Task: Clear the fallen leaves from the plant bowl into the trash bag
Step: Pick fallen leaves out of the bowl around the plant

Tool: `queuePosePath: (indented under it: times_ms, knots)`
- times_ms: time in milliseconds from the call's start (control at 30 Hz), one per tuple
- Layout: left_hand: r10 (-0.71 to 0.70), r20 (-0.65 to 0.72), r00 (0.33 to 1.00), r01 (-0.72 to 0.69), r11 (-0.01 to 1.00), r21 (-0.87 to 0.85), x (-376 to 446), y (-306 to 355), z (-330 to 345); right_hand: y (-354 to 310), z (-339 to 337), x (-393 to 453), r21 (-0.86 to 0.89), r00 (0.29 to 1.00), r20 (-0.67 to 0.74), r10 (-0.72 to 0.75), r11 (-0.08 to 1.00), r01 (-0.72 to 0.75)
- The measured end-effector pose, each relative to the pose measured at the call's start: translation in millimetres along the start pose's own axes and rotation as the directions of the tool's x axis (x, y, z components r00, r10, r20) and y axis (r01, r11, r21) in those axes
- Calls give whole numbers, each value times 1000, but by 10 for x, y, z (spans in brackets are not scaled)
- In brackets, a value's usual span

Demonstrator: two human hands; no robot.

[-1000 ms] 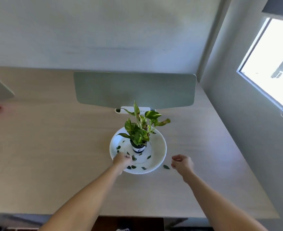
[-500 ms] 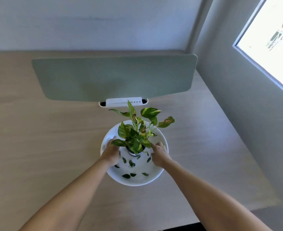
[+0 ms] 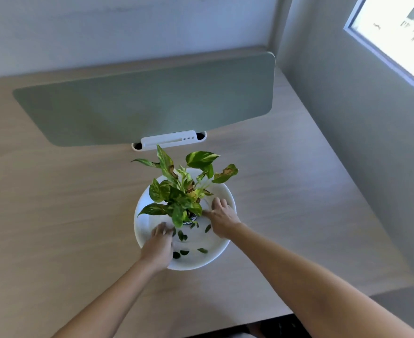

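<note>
A white plant bowl stands mid-desk with a small potted plant at its centre. Several dark fallen leaves lie on the bowl's front floor, some near the front rim. My left hand rests inside the bowl at the front left, its fingers bunched beside a leaf; whether it holds any is hidden. My right hand lies flat in the bowl's right side, fingers spread, fingertips next to the pot. No trash bag is in view.
A green divider panel stands behind the bowl, with a white slotted tray at its foot. A grey wall and a window close the right side. The wooden desk ends at its front edge near my arms.
My right hand has gone from the table beside the bowl into the bowl next to the pot. My left hand slid from the left rim toward the front leaves. The view came closer.
</note>
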State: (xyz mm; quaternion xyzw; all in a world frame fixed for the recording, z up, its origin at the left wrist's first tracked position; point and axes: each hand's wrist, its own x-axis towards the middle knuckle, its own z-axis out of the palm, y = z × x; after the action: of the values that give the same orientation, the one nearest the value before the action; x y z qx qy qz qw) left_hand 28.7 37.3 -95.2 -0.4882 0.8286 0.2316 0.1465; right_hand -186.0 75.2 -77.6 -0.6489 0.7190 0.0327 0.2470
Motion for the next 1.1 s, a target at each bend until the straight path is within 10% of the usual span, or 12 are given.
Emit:
queuePosePath:
  times_ms: [700, 1100]
  knots:
    - [-63, -238, 969, 40, 994, -99, -129, 233, -174, -120, 184, -333, -19, 978, 98, -186, 982, 189]
    - [-19, -53, 998, 15, 998, -63, 360, -202, -168, -464, 368, -205, -139, 995, 29, -95, 985, 99]
